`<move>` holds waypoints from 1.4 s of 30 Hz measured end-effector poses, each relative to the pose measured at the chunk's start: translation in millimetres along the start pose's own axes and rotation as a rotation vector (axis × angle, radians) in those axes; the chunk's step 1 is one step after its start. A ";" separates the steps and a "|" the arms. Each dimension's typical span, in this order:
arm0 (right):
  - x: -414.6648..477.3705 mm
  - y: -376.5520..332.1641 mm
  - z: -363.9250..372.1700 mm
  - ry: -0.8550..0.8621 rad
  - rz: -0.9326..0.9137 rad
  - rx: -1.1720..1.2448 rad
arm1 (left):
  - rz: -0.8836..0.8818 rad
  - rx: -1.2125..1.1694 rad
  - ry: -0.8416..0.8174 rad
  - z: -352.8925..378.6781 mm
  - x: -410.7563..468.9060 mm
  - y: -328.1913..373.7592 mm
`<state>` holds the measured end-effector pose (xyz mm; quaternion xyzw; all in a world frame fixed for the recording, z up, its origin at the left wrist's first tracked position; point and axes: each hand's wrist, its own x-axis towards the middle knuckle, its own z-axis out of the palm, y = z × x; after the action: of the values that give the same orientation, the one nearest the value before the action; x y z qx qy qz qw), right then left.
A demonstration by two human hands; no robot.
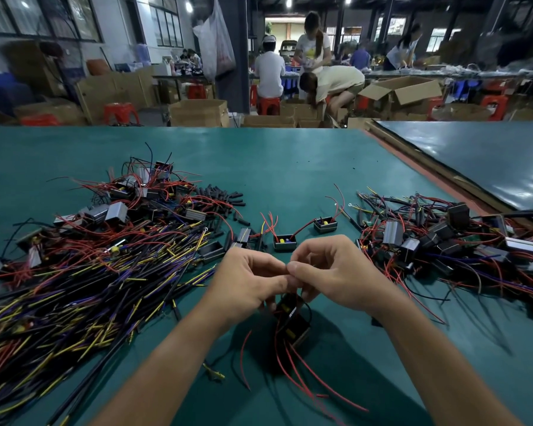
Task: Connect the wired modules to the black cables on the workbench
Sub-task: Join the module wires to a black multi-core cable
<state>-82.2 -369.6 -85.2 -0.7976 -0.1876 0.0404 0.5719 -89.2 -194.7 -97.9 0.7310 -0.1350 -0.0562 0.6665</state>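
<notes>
Right, both hands are up off the green workbench (290, 167) and meeting dead centre. The left hand (250, 279) and the right hand (336, 272) each have their fingers curled in, thumb and forefinger tips pressed together where the two hands touch. They look to be pinching something thin between them, though the tips hide exactly what. My read is that it's the leads (307, 303) coming up from the module (293, 325), a joint being worked at the fingertips. That black module hangs straight below the pinch, on the wearer's side of it, clear of the bench. It's tilted, with its long axis running from upper left down to lower right. Its loose red wires (305, 382) trail further down towards the wearer. So the work sits right under the fingers, equally near to both hands. The stock of black cables (74, 290) is a different story: that heap lies well off to the left, much nearer the left hand. Its strands mostly run diagonally from near left to far right, with yellow and purple tips pointing in towards the middle. Two spare modules, one (285, 242) and another (325, 224), sit just beyond the knuckles. A second tangle of modules (437, 241) lies out to the right. Any fresh cable looks like a reach for the left hand.
</notes>
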 end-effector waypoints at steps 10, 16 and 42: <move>-0.2 -3.0 0.6 0.075 -0.053 -0.141 | 0.006 0.050 0.045 -1.5 3.4 -5.0; -1.9 -4.8 -2.4 0.080 -0.081 -0.171 | 0.033 0.037 0.067 -2.0 3.4 -5.5; 3.2 -2.4 -0.9 0.086 0.073 0.042 | 0.179 0.249 0.104 6.1 2.2 -14.1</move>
<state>-79.5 -368.6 -82.2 -0.7927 -0.1327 0.0311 0.5942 -86.9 -200.1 -112.3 0.7948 -0.1708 0.0588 0.5793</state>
